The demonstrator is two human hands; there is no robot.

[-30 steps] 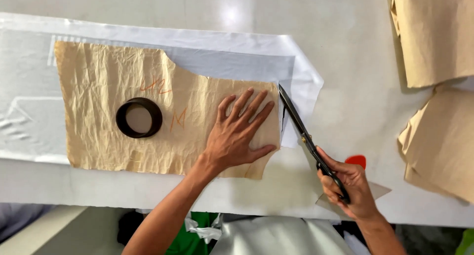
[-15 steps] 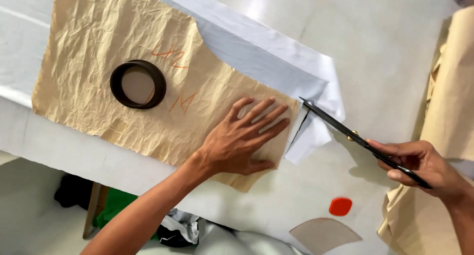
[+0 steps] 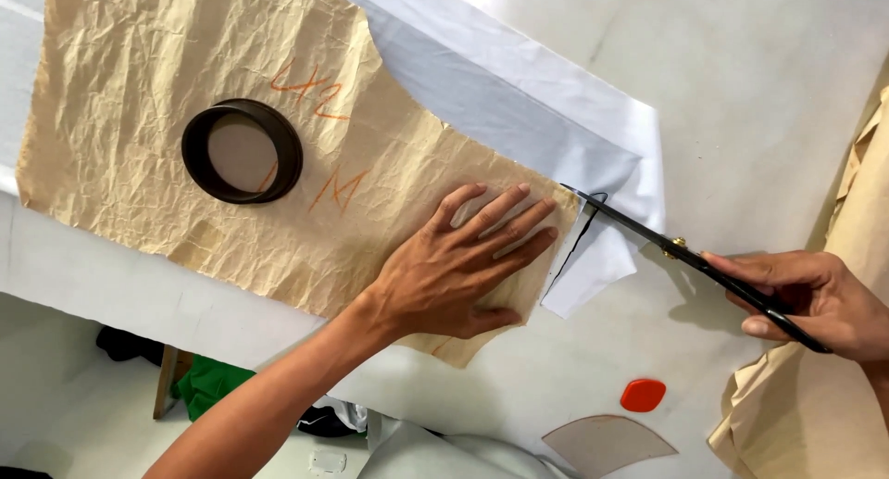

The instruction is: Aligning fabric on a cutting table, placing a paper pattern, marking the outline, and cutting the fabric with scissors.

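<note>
So the left hand (image 3: 454,271) is spread flat pinning the pattern (image 3: 185,238) near the table's (image 3: 741,90) front edge while the right hand (image 3: 815,298) grips scissors (image 3: 667,243) biting into the fabric (image 3: 593,155), and I reckon a loose layer could shift and wreck the cutline.

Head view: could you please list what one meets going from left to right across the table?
Black ring → left hand → scissors → right hand.
</note>
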